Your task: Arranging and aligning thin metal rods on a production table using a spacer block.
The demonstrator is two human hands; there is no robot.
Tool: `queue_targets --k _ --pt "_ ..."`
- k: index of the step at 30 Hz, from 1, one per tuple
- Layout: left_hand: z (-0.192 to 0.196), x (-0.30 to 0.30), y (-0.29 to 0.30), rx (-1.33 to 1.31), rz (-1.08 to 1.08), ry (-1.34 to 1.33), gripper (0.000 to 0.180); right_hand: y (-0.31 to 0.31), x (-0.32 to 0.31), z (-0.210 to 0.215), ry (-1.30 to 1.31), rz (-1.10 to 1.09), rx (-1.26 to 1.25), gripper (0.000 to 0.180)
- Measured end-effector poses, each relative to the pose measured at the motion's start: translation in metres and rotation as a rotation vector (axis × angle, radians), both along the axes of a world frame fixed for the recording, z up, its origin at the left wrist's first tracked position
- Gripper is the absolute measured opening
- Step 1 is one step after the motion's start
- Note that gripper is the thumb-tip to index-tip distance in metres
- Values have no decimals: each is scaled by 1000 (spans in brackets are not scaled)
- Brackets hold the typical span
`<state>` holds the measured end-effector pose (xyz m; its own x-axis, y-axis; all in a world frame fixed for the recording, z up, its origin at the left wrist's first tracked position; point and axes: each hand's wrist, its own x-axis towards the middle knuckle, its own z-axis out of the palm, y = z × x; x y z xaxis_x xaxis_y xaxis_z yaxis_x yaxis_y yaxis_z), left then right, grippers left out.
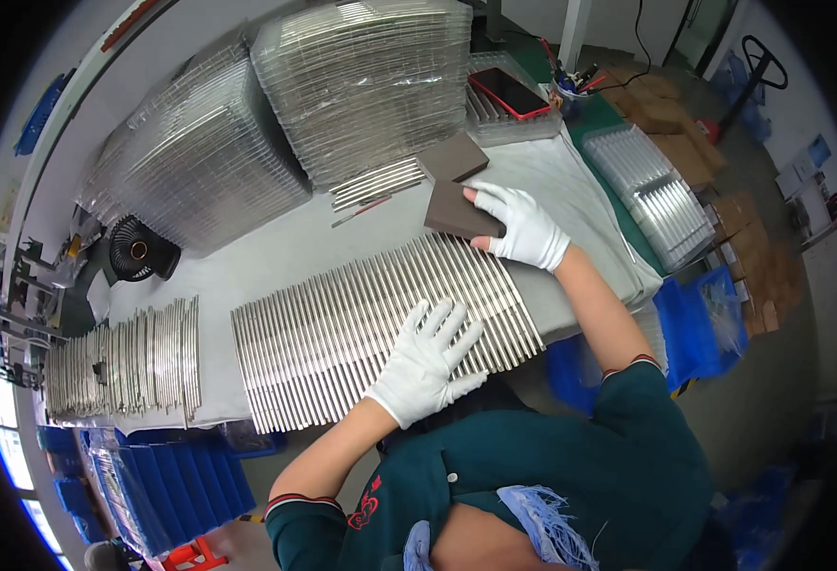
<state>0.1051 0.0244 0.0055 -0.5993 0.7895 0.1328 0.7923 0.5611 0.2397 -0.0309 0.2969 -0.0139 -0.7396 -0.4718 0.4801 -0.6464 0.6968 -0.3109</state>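
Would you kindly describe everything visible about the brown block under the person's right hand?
The brown block is a flat, matte rectangular pad that looks like an abrasive sponge. It lies on the grey cloth at the far edge of the metal strip row. The white-gloved right hand grips its right end. A second similar block sits just behind it.

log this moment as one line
left hand: flat on metal strips | right hand: gripping brown block | surface: grey cloth

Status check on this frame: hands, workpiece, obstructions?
Left hand flat on the metal strips. Right hand grips brown sanding block. Second block beside it, nothing blocking.
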Motion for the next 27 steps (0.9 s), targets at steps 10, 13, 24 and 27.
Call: queue_targets --k 10,13,24,27 --pt "7 43 -82 -27 334 41 90 33 -81 55 261 -499 -41 68" --pt "6 47 -88 -26 382 55 90 52 -137 78 1 -715 195 74" --pt "5 47 -87 -20 394 97 89 54 -195 103 -597 -851 467 72" --pt "4 47 -88 -11 395 102 87 62 -201 102 -668 -796 293 66"
